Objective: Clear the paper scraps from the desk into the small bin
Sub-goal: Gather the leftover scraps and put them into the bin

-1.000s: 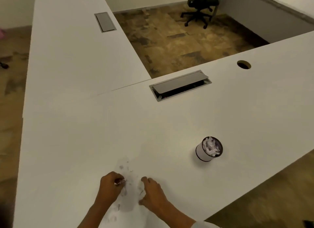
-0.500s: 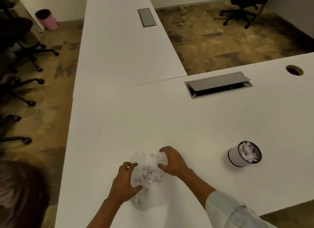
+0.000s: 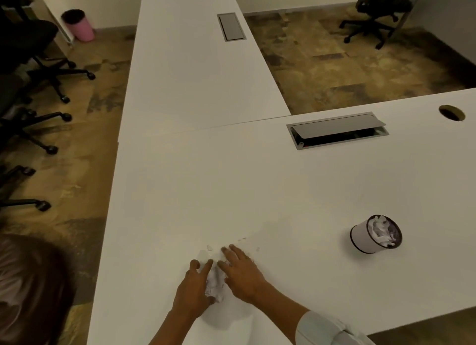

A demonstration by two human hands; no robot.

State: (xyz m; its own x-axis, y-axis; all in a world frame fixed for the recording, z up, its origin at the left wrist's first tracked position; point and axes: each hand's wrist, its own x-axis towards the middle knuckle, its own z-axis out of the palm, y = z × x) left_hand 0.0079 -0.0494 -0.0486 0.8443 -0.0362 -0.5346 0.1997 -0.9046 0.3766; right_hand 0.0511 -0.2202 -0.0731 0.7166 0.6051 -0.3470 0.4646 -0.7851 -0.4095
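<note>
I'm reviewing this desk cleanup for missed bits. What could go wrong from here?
1. A few stray white paper flecks lie beyond the left hand and right hand squeezing the white scrap pile, so they may be missed.
2. The small white cylindrical bin looks nearly full; added scraps could spill onto the white desk.

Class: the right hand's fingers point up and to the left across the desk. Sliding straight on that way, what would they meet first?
Likely the loose scrap just beyond the right hand; past it, bare desk.

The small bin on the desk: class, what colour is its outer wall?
White, with a dark rim, on the small bin; the head view shows it.
</note>
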